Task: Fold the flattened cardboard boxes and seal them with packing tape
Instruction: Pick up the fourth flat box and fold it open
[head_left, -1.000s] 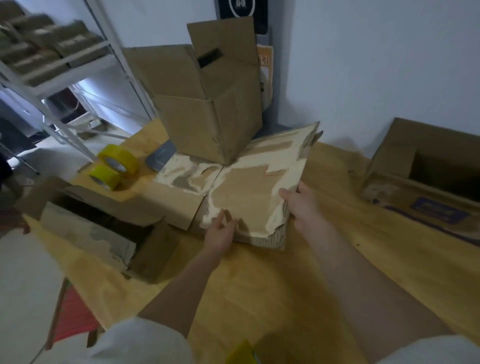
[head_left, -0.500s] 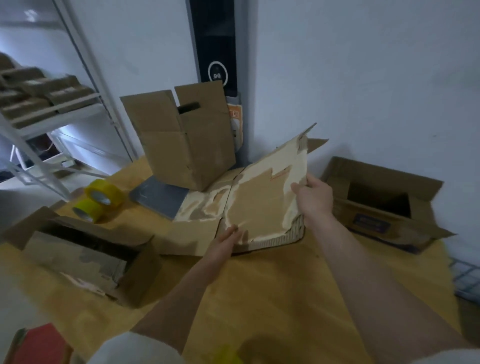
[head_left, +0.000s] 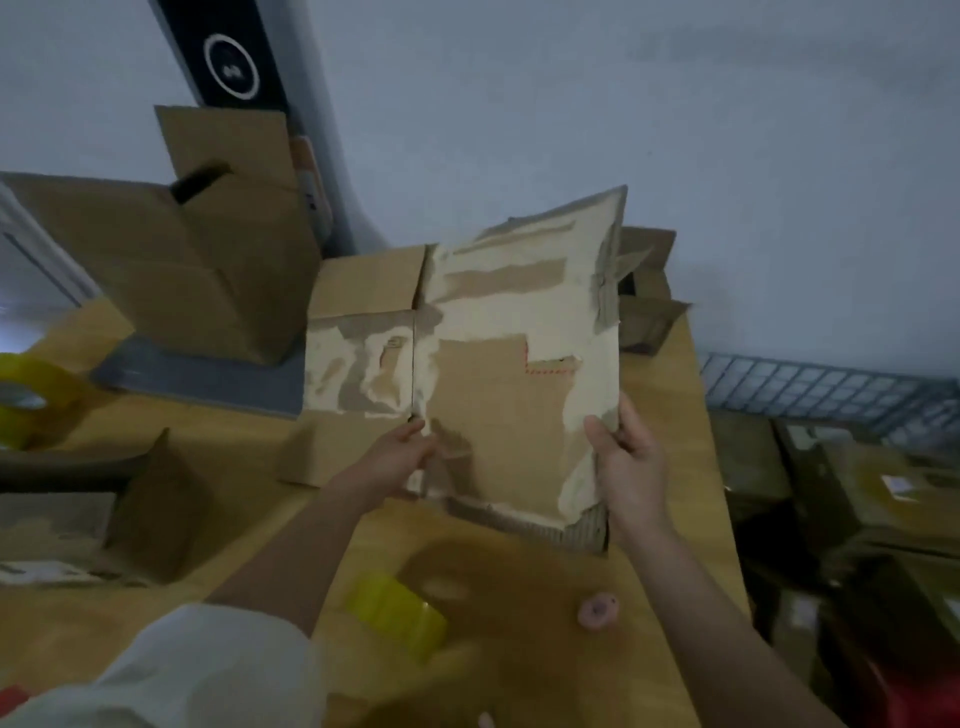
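- My right hand (head_left: 631, 457) grips the flat box (head_left: 519, 374) at its right edge, thumb on the face, fingers curled behind
- My left hand (head_left: 400, 457) pinches the lower left corner, beside the centre fold
- The box is tilted up off the table (head_left: 660, 545), straight ahead between my hands; its long axis runs up and away from me
- Both hands are on it, the right one higher; opening it should mean pulling the two sides apart
- No readable writing: only torn label paper and a red dashed mark
- Yellow tape (head_left: 397, 616) lies near me, by my left arm
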